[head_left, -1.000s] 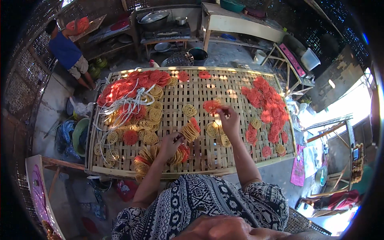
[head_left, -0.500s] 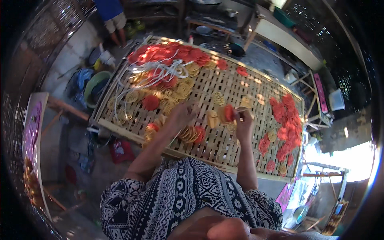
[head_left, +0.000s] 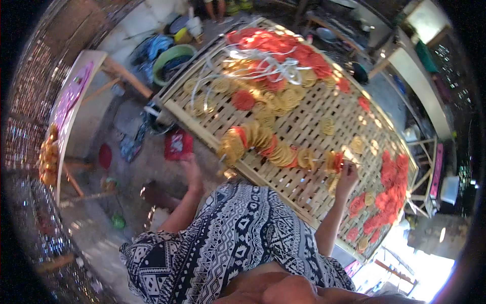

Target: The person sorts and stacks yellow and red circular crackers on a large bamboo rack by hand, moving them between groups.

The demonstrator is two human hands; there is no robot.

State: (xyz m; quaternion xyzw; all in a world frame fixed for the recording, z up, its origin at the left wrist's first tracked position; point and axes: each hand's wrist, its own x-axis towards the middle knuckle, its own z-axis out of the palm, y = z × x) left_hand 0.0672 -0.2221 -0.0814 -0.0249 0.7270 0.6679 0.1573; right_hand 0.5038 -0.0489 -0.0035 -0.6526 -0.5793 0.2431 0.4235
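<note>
A string of round, lacy crackers (head_left: 276,152), yellow with some red, runs along the near side of the woven bamboo rack (head_left: 309,124). Its left end droops over the rack's near edge. At its other end, my right hand (head_left: 348,175) pinches a thin pale tip just past a red cracker. My left hand (head_left: 191,171) is off the rack, low beside its near left edge, fingers loosely stretched and slightly blurred; nothing shows in it. Loose red crackers (head_left: 390,187) lie at the rack's right, with yellow crackers (head_left: 283,101) toward its far left.
White strings (head_left: 273,66) lie tangled over the crackers on the rack's far left. A green basin (head_left: 172,58) and a red item (head_left: 178,144) are on the floor at left. A bench with a pink cover (head_left: 76,96) stands farther left. Another person's legs (head_left: 215,10) show at the back.
My left hand has left the crackers and swung left, off the rack. My right hand still grips the string's end, now drawn out straighter. The view has turned, shifting the rack rightward.
</note>
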